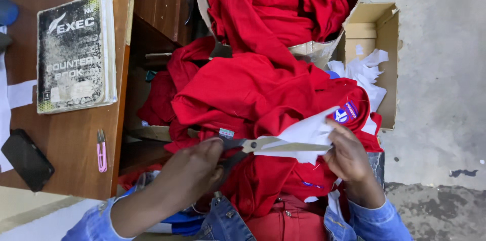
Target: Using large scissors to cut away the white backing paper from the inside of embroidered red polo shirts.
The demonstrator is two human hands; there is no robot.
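Note:
My left hand [195,170] grips the dark handles of a pair of scissors [276,146], whose metal blades point right and lie across a white backing piece [309,132]. My right hand [349,157] pinches that white piece at its right side. The piece sits on a red garment [243,89] heaped over my lap, beside a blue and red badge [346,112] sewn on the cloth. Both sleeves are blue denim.
A cardboard box [377,23] with white scraps stands at the right on the concrete floor [440,94]. More red garments [283,3] fill a carton behind. On the wooden desk [66,135] at left lie a worn book [76,54], a black phone [26,159] and pink thread snips [102,151].

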